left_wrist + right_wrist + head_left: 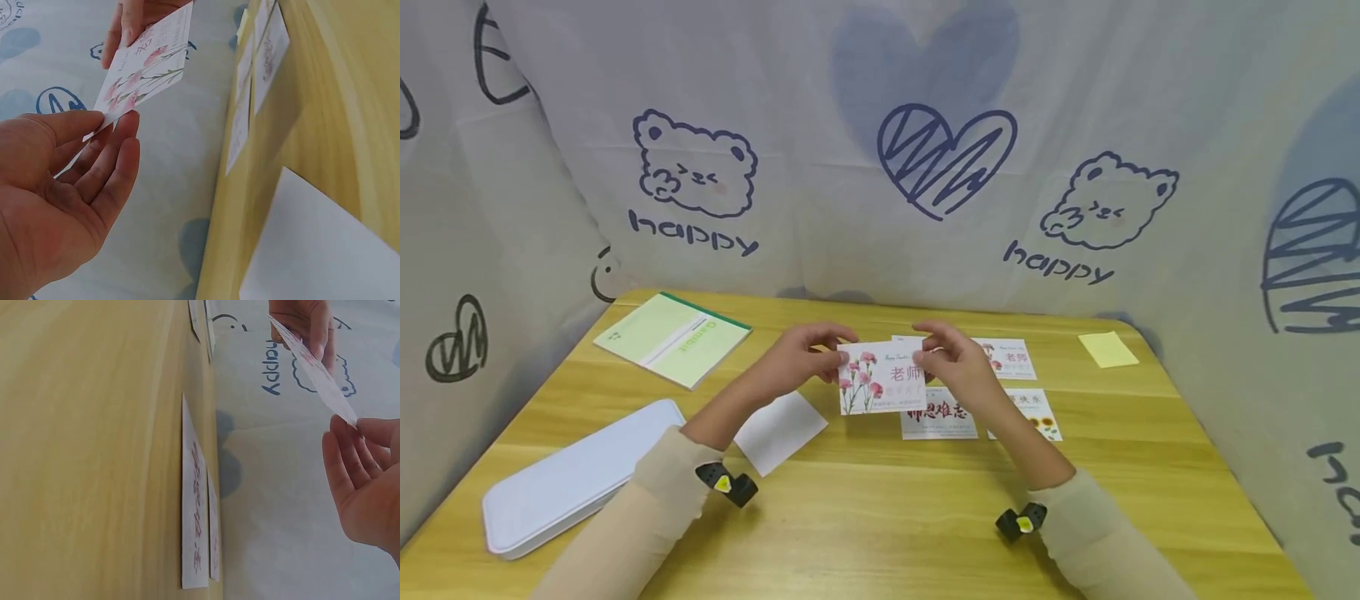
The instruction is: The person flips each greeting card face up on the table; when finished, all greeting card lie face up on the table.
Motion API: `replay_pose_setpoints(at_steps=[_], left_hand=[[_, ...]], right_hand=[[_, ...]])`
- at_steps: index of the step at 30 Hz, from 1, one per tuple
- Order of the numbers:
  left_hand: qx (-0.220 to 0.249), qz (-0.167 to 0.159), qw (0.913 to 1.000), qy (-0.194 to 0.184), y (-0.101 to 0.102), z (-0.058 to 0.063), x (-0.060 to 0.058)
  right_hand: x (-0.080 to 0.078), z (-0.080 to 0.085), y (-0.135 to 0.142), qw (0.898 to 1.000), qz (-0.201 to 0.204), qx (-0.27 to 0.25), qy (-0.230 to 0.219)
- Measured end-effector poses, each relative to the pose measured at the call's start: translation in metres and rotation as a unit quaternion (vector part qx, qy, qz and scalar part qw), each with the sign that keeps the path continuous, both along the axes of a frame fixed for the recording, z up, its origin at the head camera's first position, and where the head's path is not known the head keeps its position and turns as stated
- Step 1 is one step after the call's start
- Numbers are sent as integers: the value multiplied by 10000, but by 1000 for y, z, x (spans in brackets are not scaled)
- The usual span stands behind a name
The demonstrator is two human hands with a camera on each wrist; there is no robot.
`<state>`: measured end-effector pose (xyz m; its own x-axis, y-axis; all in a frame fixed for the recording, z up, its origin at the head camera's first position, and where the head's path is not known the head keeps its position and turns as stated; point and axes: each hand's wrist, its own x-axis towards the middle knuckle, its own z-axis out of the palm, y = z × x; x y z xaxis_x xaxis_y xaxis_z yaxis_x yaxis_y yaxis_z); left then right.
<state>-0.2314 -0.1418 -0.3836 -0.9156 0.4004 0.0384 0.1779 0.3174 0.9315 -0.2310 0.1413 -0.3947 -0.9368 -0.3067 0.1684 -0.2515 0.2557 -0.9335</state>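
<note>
A white greeting card [880, 379] with pink carnations and red Chinese characters is held up above the table between both hands. My left hand [808, 354] pinches its left edge between thumb and fingers, which the left wrist view shows closely. The right hand [958, 362] pinches the card's upper right corner. Behind and below it lie several more cards: one with large dark red writing [942, 421], one with sunflowers [1045, 417], and one with carnations [1011, 358]. Another card behind the held one is mostly hidden. A blank white card [782, 429] lies under the left forearm.
A green-and-white notepad [673, 340] lies at the table's back left. In front of it is a long white case [576, 479]. A yellow sticky-note pad [1108, 349] sits at the back right. A printed curtain [820, 183] hangs behind the wooden table [865, 517].
</note>
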Motion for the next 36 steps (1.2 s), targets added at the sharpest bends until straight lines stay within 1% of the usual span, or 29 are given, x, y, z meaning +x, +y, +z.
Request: replay_pose_setpoints(at_steps=[5,8,11,14,16,19,22,24,26,28,30,34,36], left_hand=[[-163,88,9998,-51,-8,-7,-7],[-361,133,9992,-75,-17,-10,-14],[-541,185,9983,-105,-25,-11,-24],[-694,278,9970,-205,-32,-12,-39],[-804,343,9958,-269,-37,-16,-50],[-1001,413,9935,-345,-41,-25,-68],[-1236,426,9907,-370,-42,-36,-86],[-1471,396,9879,-293,-42,-42,-95],[-1734,394,9839,-190,-42,-46,-101],[-1987,402,9792,-85,-41,-48,-105],[-2200,449,9745,-36,-40,-48,-108],[-2451,459,9684,51,-37,-48,-112],[-2552,420,9659,91,-36,-50,-115]], right_hand=[[-6,-7,-7,9993,232,233,179],[-15,-9,-15,9987,290,354,232],[-28,-10,-24,9978,249,562,228],[-44,-11,-35,9955,281,875,216],[-56,-14,-42,9919,309,1203,277],[-73,-19,-50,9846,335,1679,343],[-89,-25,-55,9740,257,2202,461],[-99,-30,-57,9651,203,2552,554],[-107,-35,-58,9565,167,2847,617],[-114,-39,-60,9505,175,3040,615],[-120,-43,-62,9479,172,3131,560],[-127,-47,-65,9448,128,3248,421],[-129,-49,-67,9381,128,3434,426]])
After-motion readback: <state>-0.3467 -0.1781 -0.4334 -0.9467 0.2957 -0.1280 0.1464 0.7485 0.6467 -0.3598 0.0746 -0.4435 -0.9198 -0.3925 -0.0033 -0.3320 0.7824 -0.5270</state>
